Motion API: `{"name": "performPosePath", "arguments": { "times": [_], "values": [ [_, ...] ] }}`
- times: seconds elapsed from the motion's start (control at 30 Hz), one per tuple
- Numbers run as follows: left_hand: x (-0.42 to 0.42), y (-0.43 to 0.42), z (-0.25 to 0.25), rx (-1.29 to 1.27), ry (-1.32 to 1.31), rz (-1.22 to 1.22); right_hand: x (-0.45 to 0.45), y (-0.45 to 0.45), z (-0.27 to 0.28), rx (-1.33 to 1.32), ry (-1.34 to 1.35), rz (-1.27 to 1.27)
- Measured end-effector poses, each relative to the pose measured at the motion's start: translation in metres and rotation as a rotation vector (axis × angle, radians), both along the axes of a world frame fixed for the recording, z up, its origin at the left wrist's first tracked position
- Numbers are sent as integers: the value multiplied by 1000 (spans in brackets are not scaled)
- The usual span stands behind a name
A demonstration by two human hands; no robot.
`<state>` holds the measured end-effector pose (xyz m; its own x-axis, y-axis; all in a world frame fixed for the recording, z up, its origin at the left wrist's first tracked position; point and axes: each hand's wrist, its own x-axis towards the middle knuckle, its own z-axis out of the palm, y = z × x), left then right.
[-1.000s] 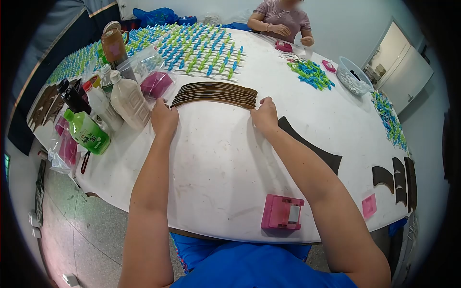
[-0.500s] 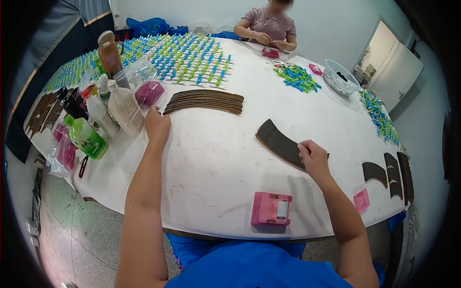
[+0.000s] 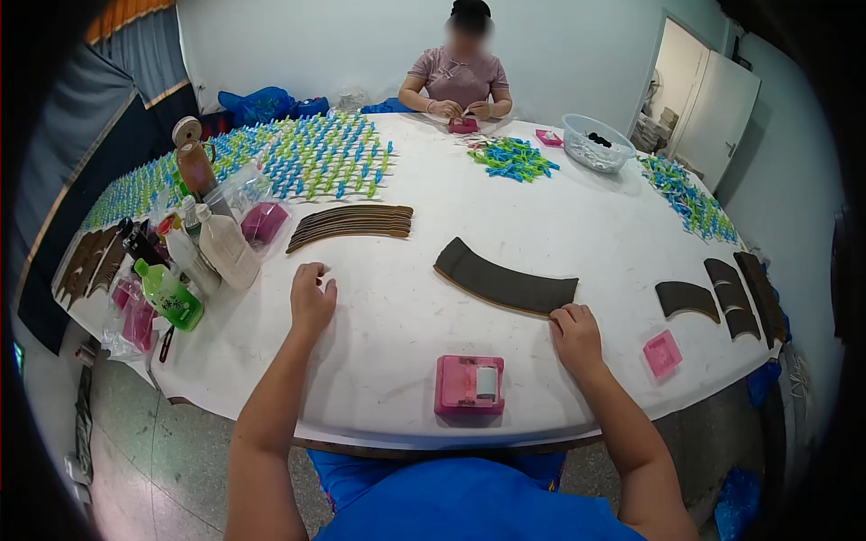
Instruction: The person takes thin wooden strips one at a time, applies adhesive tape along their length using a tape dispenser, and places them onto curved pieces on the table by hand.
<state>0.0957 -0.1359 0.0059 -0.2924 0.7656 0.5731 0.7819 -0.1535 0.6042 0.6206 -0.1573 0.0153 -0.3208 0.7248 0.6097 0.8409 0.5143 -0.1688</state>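
A dark grey curved foam-like piece with a tan lower edge (image 3: pixel 501 278) lies on the white table in front of me. At its near right corner, my right hand (image 3: pixel 577 340) is closed, the fingertips pressed together on the edge. My left hand (image 3: pixel 312 302) is empty above the table, thumb and fingers apart. Beyond it, a fanned row of dark curved strips with brown edges (image 3: pixel 352 224) lies closest to that hand. A pink tape dispenser with a white roll (image 3: pixel 470 386) stands near the table's front edge, between my forearms.
Bottles (image 3: pixel 227 243) and pink bags crowd the left. Blue and green clipped strips (image 3: pixel 325 158) cover the back left. A co-worker (image 3: pixel 458 86) sits opposite, behind loose clips (image 3: pixel 512 159) and a clear basin (image 3: pixel 597 149). More dark curved pieces (image 3: pixel 687 300) and a pink tray (image 3: pixel 663 353) are right.
My left hand has come away from the end of the strip row, towards me. My right hand has shifted from over the dark piece to its near right corner. The view has tilted.
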Motion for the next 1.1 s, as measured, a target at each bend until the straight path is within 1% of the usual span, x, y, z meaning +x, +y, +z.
{"name": "performPosePath", "arguments": {
  "times": [0.03,0.1,0.17,0.23,0.3,0.37,0.43,0.5,0.53,0.6,0.63,0.67,0.7,0.73,0.77,0.8,0.83,0.9,0.93,0.97,1.03,1.07,1.1],
  "values": [
    [12,-9,6,-37,7,-63,0,2,0,16,-20,-13],
    [30,-23,13,-48,-16,-95,-1,4,0,35,-35,-25],
    [45,-34,20,-76,-13,-185,-2,4,1,19,-33,-38],
    [59,-42,28,-94,0,-195,2,7,-3,10,-56,-33],
    [73,-49,39,-98,-17,-255,2,9,-4,3,-83,-26],
    [86,-53,47,-107,-15,-278,2,9,-2,-19,-96,-69],
    [100,-54,51,-116,-17,-302,4,10,2,-34,-108,-70],
    [117,-54,57,-76,38,-393,2,12,11,-46,-120,-72],
    [131,-58,67,-86,10,-419,-2,10,20,-46,-136,-57],
    [152,-59,79,64,177,-502,-14,2,41,-54,-157,-40],
    [166,-60,87,98,225,-562,-24,-4,56,-64,-137,36],
    [181,-61,94,153,264,-582,-35,-11,69,-76,-117,112],
    [197,-63,98,207,301,-602,-45,-18,79,-87,-121,111],
    [212,-65,98,254,273,-618,-55,-25,88,-102,-43,200],
    [218,-68,101,245,265,-620,-65,-32,98,-118,37,288],
    [222,-71,105,144,315,-673,-71,-39,107,-101,95,341],
    [224,-75,108,39,362,-729,-74,-45,112,-121,94,337],
    [220,-80,110,15,378,-689,-74,-53,114,-156,224,376],
    [216,-80,110,44,431,-683,-73,-56,112,-237,277,344],
    [212,-82,112,45,482,-688,-71,-58,111,-264,275,332],
    [203,-88,120,24,592,-701,-68,-60,107,-369,211,388],
    [201,-89,124,11,580,-709,-68,-60,101,-384,192,394],
    [198,-91,127,17,647,-715,-69,-61,97,-400,191,390]
  ]
}}
